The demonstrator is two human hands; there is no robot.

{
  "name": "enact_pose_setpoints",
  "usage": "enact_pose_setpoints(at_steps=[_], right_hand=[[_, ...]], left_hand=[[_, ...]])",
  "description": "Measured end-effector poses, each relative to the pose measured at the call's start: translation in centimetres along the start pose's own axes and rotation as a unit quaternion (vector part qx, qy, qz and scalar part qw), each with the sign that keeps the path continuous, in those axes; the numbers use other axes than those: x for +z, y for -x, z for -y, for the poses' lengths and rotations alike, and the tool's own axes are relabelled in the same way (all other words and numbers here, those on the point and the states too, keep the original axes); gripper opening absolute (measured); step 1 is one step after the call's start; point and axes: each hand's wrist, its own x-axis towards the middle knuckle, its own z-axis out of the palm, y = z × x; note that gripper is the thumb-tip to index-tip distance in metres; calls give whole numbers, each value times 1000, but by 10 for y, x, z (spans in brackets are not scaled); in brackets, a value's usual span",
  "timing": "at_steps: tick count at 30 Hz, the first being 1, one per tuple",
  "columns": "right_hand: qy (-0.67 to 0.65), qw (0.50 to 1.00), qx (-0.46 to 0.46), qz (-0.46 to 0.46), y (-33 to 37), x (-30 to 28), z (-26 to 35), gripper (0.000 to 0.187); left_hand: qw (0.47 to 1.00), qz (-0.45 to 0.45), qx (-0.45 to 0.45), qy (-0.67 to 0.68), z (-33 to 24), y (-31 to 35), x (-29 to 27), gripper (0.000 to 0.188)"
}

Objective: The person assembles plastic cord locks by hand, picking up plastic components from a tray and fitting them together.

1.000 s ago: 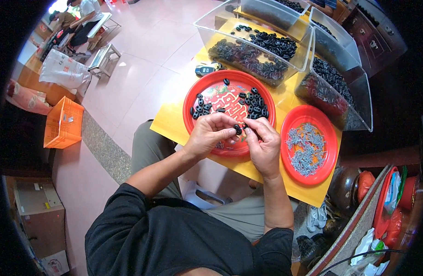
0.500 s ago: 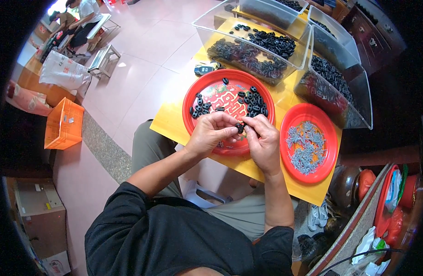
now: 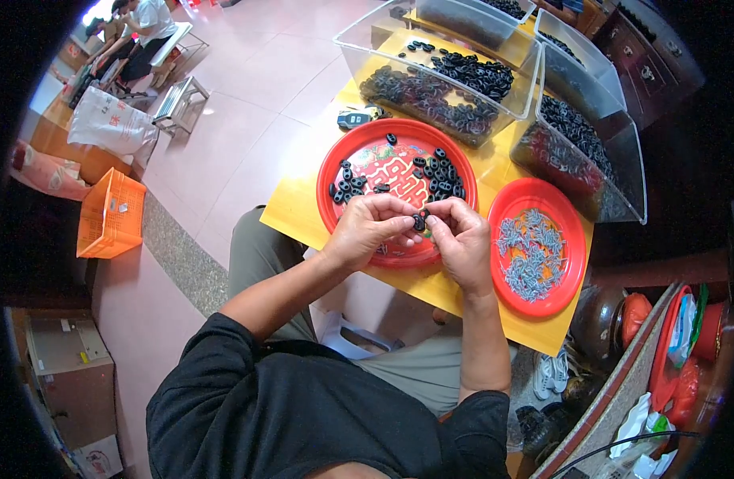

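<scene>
Over the near part of a round red tray (image 3: 327, 172), my two hands meet at a small black oval piece with holes (image 3: 419, 223). My left hand (image 3: 359, 231) pinches it between thumb and fingertips. From the other side, my right hand (image 3: 464, 243) has thumb and forefinger closed at the same piece; whether a smaller part is between them I cannot make out. Similar black oval pieces (image 3: 444, 176) lie in the tray, in a group at its right and another at its left. An oval red plate (image 3: 576, 259) beside my right hand holds many small grey pin-like parts (image 3: 533, 271).
Clear plastic bins (image 3: 439, 88) full of black pieces stand at the back of the yellow table (image 3: 291, 211). A dark key fob (image 3: 353, 120) lies behind the tray. An orange crate (image 3: 112, 215) stands on the floor at left. Two people (image 3: 144, 36) sit far left.
The black piece has turned slightly between my fingertips, and my right hand has shifted a little to the right. The oval plate has moved very slightly. In the background, one person has raised a hand.
</scene>
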Motion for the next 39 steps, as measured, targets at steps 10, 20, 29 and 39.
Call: enact_pose_setpoints(at_steps=[10,20,29,39], right_hand=[[-5,1000,-23,19,-2,1,-8,9],[45,998,-51,-3,-1,0,1,25],[318,921,-224,-16,2,6,-5,37],[309,906,-287,-29,1,13,-19,38]], left_hand=[[999,-27,22,-10,3,2,3,13],[997,-72,9,13,3,-2,4,14],[996,-87,18,13,7,-5,4,12],[996,-76,49,13,4,-2,3,6]])
